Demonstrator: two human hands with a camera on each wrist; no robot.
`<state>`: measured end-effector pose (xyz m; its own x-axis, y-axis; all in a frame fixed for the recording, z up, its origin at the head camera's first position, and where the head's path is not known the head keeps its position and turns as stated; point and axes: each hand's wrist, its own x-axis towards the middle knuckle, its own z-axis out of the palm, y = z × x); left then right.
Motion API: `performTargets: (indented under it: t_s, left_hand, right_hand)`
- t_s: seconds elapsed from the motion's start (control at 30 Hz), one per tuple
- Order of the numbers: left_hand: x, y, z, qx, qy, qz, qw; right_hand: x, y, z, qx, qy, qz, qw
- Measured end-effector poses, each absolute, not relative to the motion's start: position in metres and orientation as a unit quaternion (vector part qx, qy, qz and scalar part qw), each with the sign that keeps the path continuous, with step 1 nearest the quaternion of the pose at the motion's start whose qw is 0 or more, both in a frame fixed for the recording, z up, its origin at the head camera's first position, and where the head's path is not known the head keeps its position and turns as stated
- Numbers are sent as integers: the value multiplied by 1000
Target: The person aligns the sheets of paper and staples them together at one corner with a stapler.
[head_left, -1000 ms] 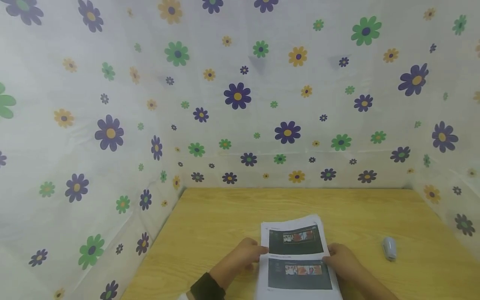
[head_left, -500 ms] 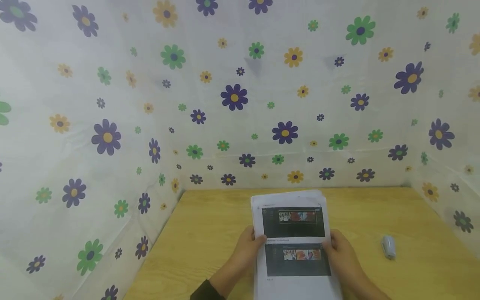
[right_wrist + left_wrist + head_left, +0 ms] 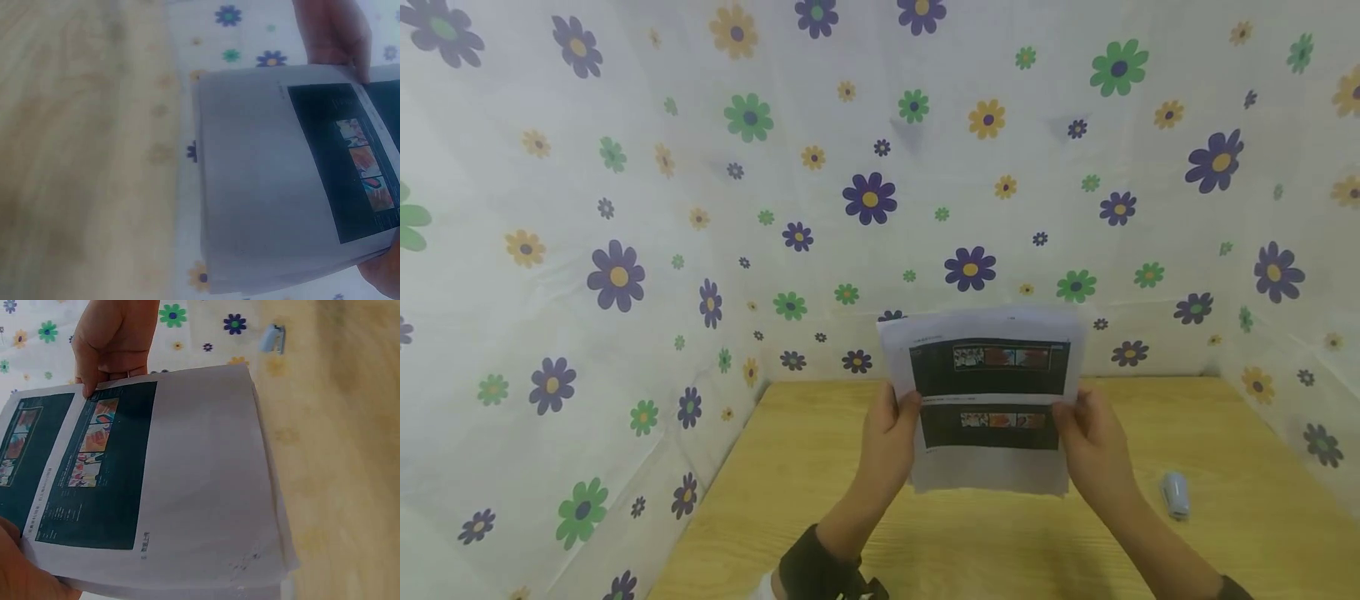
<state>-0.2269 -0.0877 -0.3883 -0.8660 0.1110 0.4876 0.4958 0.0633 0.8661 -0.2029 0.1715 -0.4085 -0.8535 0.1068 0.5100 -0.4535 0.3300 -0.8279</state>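
1. Raised since half a second ago, the paper stack (image 3: 988,402) now reaches up past the back edge of the tabletop (image 3: 805,483), overlapping the flowered cloth (image 3: 928,158) in the head view; both hands have gone up with it, and its lower edge has come into sight.
2. Left hand (image 3: 889,433) grips the stack's left side, thumb on the printed face and the other fingers largely hidden behind; the hold probably stops loose sheets from sliding.
3. Between the hands, the stack appears held off the tabletop, about midway between its left and right edges; the printed face is towards the person, the head of the page pointing to the back edge and tilted up; its long axis seems to run from near edge to back edge, foreshortened here.
4. Right hand (image 3: 1093,442) grips the opposite side, thumb in front; matching grips likely keep the pages level and flat.
5. Farther right, a pale-blue stapler (image 3: 1176,495) rests near the tabletop's right edge, untouched; that spot presumably leaves the paper room.
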Motion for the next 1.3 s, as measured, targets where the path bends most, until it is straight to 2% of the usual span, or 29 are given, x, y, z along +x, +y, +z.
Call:
performTargets:
  t_s: [0.17, 0.27, 0.5, 0.67, 0.9, 1.17, 1.3]
  left_hand:
    - [-231, -83, -384, -242, -679, -673, 167]
    - [-235, -81, -405, -221, -684, -676, 161]
    - [-234, -79, -473, -140, -735, -655, 100]
    - [-234, -78, -489, -141, -752, -635, 102]
    - [-234, -76, -470, -152, -764, -616, 119]
    - [-232, -75, -413, -205, -713, -649, 168]
    - [-232, -73, -407, -210, -707, -649, 186]
  right_hand:
    - [-205, 169, -404, 131, -754, 591, 255]
    - [-207, 169, -422, 129, -746, 611, 234]
    - [-203, 173, -484, 68, -779, 597, 182]
    - [-203, 173, -502, 48, -801, 570, 179]
    - [-199, 178, -479, 38, -822, 532, 201]
    - [-197, 181, -428, 105, -792, 553, 238]
    - [-199, 180, -421, 129, -773, 574, 237]
